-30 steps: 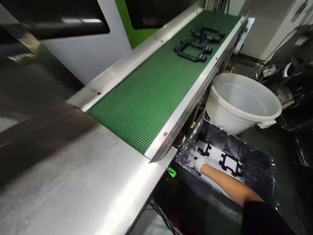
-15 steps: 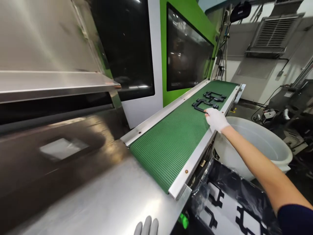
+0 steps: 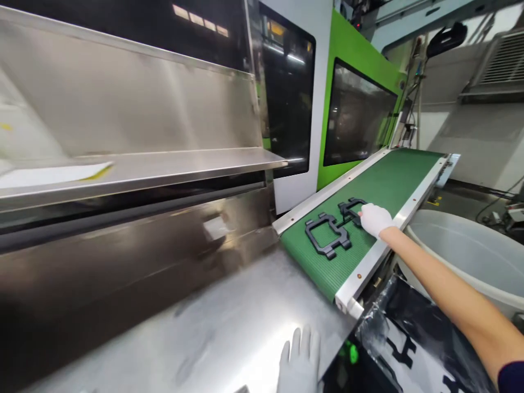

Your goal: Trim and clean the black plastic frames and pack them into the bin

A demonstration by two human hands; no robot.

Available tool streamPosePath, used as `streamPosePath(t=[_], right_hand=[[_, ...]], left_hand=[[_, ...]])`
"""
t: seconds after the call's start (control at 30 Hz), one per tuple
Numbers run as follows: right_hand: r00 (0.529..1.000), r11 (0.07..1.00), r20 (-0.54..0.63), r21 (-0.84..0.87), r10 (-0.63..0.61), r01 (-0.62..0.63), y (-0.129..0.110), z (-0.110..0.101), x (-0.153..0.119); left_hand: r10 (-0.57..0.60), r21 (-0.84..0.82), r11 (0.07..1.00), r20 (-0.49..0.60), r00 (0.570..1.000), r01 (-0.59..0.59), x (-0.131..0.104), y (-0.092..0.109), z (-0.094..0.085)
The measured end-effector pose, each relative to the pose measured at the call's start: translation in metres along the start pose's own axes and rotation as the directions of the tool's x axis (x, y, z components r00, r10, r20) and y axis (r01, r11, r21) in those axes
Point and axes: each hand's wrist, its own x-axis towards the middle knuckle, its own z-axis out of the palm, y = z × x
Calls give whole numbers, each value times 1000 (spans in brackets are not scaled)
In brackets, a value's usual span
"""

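A pair of black plastic frames, joined by a thin bar, lies on the green ribbed conveyor belt (image 3: 393, 180). The nearer black frame (image 3: 346, 238) rests flat by the belt's near end. My right hand (image 3: 375, 220), in a white glove, has its fingers closed on the edge of the farther black frame (image 3: 345, 208) and partly covers it. My left hand (image 3: 299, 357), in a grey glove, is over the steel table (image 3: 229, 311) at the bottom, fingers stretched out, holding nothing.
Right of the belt's end stands a plastic-lined box (image 3: 429, 311) with black frames on white sheets. A large white tub (image 3: 470, 245) is beyond it. A steel shelf (image 3: 184, 169) spans the left, with papers on it. A green and white machine (image 3: 339, 43) stands behind the belt.
The black frames have come down the belt towards its near end, with my right hand at them. The view has turned left, and more of my left hand shows.
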Motion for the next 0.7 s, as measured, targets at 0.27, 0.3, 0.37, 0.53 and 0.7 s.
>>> streamPosePath(t=[0.27, 0.3, 0.37, 0.53, 0.7], right_hand=[[991, 991, -49, -54, -128, 126, -57, -58, -13], [979, 982, -95, -75, -178, 171, -72, -67, -26], [940, 954, -178, -126, -293, 274, -106, -86, -58], [782, 821, -255, -238, -569, 519, -189, -117, -142], [699, 706, -121, -27, -705, 708, -236, -99, -178]], left_hand=[[-288, -689, 714, -131, 949, 122, -41, 8, -39], [-370, -820, 561, -124, 921, 115, -43, 4, -42], [-473, -966, 256, -90, 876, 40, -38, -3, -54], [-592, -974, 42, -203, 780, -221, 3, -24, -110], [-652, -964, -26, -185, 735, -266, -23, -52, -159]])
